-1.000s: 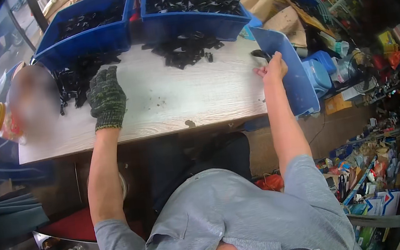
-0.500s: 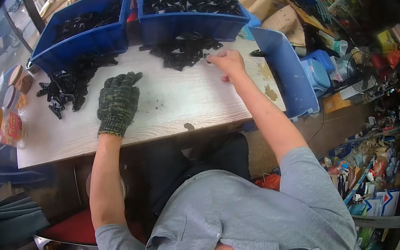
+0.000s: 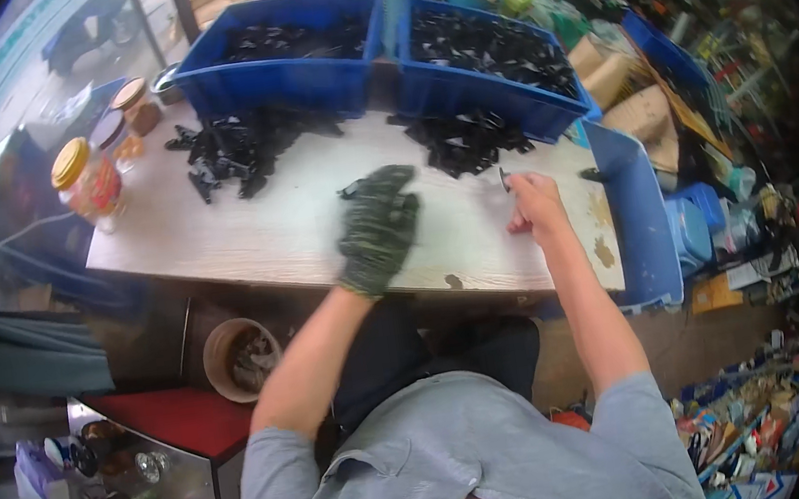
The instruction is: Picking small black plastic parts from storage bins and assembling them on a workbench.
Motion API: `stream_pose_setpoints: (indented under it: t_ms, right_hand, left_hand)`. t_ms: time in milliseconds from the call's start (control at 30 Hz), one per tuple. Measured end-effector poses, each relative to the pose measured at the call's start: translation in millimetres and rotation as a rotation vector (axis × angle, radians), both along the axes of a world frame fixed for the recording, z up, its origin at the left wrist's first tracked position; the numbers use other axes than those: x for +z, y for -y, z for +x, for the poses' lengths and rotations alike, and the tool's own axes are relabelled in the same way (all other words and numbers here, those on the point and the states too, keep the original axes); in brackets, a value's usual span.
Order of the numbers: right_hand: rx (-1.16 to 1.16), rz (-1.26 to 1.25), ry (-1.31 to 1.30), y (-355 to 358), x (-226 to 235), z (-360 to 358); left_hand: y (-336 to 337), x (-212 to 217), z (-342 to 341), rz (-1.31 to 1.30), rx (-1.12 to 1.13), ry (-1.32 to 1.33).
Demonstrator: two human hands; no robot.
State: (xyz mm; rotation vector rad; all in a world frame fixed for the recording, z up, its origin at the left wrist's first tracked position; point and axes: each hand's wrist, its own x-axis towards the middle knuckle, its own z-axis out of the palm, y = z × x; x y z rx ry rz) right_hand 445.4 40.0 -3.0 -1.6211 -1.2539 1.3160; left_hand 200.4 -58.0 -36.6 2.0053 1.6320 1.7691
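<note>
One small black plastic part (image 3: 504,178), angular and dark, pinched in the bare right hand (image 3: 535,203) fingers above the pale wood-grain table (image 3: 247,239), just near of the right-hand heap of black parts (image 3: 466,140). Left hand (image 3: 378,227) in a knitted green glove, fingers loosely spread, flat over the table, grasping nothing. Two blue plastic bins (image 3: 286,78) of similar parts at the far edge.

Daylight is pouring in from the upper left, brightening the pale tabletop (image 3: 247,239); the gloved left hand (image 3: 376,227) is smearing with motion blur, and fisheye edges are bending, darkening.
</note>
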Motion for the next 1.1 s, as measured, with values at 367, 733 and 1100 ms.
stream_pose_setpoints:
  t_ms: [367, 733, 1100]
  right_hand:
    - [0.275, -0.063, -0.339, 57.8, 3.1, -35.3]
    - [0.239, 0.140, -0.164, 64.7, 1.5, -57.1]
    - [0.143, 0.107, -0.367, 72.9, -3.5, -60.9]
  left_hand:
    - [-8.9, -9.8, 52.9, -0.294, -0.214, 0.172]
    - [-20.5, -18.4, 48.7, -0.327, -0.144, 0.353]
    - [-4.8, 16.2, -29.3, -0.165, 0.572, -0.478]
